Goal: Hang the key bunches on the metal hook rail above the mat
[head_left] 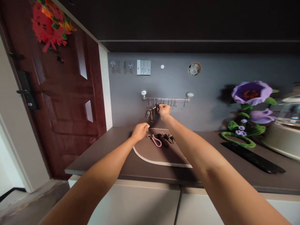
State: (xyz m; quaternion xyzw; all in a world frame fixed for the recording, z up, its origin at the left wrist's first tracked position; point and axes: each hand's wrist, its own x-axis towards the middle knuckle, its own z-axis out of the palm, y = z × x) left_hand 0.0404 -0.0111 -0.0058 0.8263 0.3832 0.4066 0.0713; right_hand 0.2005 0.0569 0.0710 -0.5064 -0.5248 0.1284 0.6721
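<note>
My right hand (164, 111) reaches up to a clear rail with hooks (166, 99) on the back wall. Its fingers pinch a small dark bunch of keys (157, 108) at one of the hooks; the grip partly hides it. Left of it hang a ring of silver keys (148, 112) and a brown key tag with lettering (151, 115). Lower down, my left hand (140, 131) hovers over the mat with curled fingers, nothing visible in them. On the brown mat with a pale rim (150, 161) lie a pink loop strap (157, 141) and several dark keys (167, 137).
Purple plush flowers (252, 93), a long black object (254, 157) and a pale rounded appliance (283, 134) stand or lie at right. Above is a dark cabinet (187, 22). A dark red door (65, 125) is at left. Switches (143, 67) sit on the wall.
</note>
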